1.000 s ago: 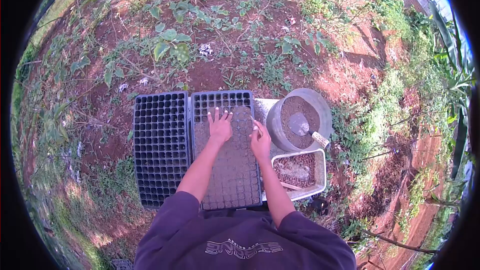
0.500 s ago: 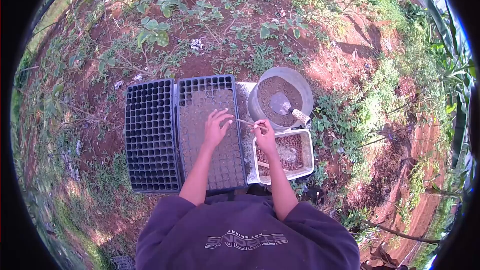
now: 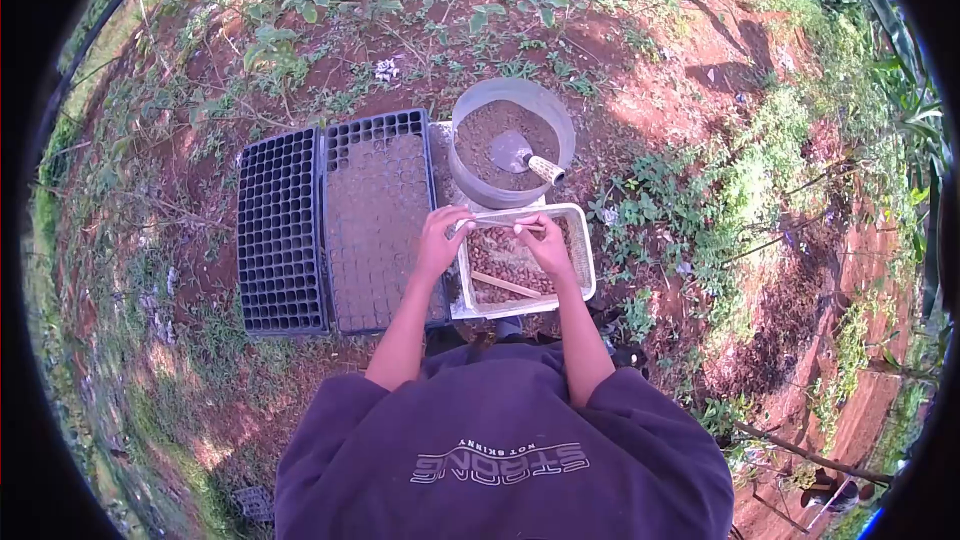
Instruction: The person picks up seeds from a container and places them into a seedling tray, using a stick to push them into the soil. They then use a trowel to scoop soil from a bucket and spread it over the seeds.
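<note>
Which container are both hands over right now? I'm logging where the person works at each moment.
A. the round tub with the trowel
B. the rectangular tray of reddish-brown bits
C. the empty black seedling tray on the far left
B: the left hand and right hand meet over the rectangular tray, near its far rim, holding a thin stick between them.

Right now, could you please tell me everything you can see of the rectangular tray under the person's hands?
The rectangular tray is pale and shallow, with a thin raised rim, and looks like plastic or metal. It lies flat on the ground beside the soil-filled cell tray, below the round tub. It holds reddish-brown granular matter and a thin stick lying slantwise. The left hand and right hand hover over its far edge, pinching something thin between them.
</note>
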`<state>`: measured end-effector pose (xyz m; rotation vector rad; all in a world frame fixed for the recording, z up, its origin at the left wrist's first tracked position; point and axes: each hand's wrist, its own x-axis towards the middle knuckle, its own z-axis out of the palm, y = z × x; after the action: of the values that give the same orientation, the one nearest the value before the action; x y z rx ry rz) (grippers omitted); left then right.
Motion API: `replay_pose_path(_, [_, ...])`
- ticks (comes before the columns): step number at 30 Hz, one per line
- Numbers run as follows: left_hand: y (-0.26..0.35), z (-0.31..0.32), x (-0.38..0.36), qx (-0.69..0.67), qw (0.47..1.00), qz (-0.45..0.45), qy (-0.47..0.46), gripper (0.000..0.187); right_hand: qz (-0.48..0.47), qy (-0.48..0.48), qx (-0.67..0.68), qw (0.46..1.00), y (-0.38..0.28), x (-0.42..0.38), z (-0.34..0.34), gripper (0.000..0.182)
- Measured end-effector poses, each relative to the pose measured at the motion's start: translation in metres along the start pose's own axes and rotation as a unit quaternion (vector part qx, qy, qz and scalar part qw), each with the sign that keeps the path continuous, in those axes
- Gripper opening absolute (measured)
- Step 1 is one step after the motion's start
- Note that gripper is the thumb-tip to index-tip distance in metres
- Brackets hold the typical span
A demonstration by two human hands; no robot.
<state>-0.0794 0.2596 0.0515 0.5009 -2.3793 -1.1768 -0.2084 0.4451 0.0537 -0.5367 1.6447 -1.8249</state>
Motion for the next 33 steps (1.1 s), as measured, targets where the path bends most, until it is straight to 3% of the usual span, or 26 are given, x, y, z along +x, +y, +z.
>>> replay_pose_path(6, [0.018, 0.027, -0.014, -0.03, 1.0, -0.004, -0.004, 0.018, 0.033, -0.024, -0.023, 0.999, 0.002, -0.009, -0.032, 0.016])
replay_pose_path(10, [0.025, 0.043, -0.036, 0.05, 0.999, 0.003, 0.001, 0.018, 0.068, -0.053, -0.053, 0.995, 0.022, -0.017, -0.045, 0.019])
replay_pose_path(12, [0.01, 0.049, -0.048, 0.06, 0.998, 0.006, -0.007, 0.029, 0.067, -0.058, -0.074, 0.993, 0.033, -0.021, -0.05, 0.018])
replay_pose_path(14, [0.008, 0.052, -0.061, 0.164, 0.986, -0.003, 0.015, 0.041, 0.095, -0.041, -0.076, 0.992, 0.049, -0.025, -0.055, 0.016])
replay_pose_path(15, [0.005, 0.052, -0.066, 0.188, 0.982, -0.02, -0.017, 0.051, 0.081, -0.025, -0.101, 0.991, 0.058, -0.027, -0.055, 0.012])
replay_pose_path(16, [0.004, 0.052, -0.071, 0.19, 0.981, -0.023, -0.017, 0.051, 0.083, -0.027, -0.099, 0.991, 0.061, -0.03, -0.055, 0.012])
replay_pose_path(18, [0.003, 0.055, -0.079, 0.183, 0.982, -0.031, -0.026, 0.054, 0.05, -0.006, -0.218, 0.975, 0.065, -0.034, -0.055, 0.007])
replay_pose_path(20, [-0.002, 0.059, -0.084, 0.182, 0.981, -0.051, -0.05, 0.057, 0.015, -0.008, -0.217, 0.976, 0.09, -0.032, -0.058, 0.006])
replay_pose_path(22, [-0.002, 0.062, -0.088, 0.217, 0.972, -0.06, -0.072, 0.057, -0.079, -0.011, -0.305, 0.949, 0.094, -0.032, -0.058, 0.007])
replay_pose_path(23, [0.0, 0.063, -0.089, 0.217, 0.972, -0.063, -0.071, 0.057, -0.097, 0.019, -0.401, 0.911, 0.091, -0.037, -0.055, 0.009])
replay_pose_path(25, [0.002, 0.064, -0.087, 0.248, 0.95, -0.129, -0.137, 0.057, -0.088, 0.023, -0.444, 0.892, 0.086, -0.039, -0.051, 0.009])
replay_pose_path(33, [0.002, 0.064, -0.085, 0.29, 0.933, -0.141, -0.158, 0.06, -0.101, 0.055, -0.528, 0.841, 0.094, -0.042, -0.042, 0.015])
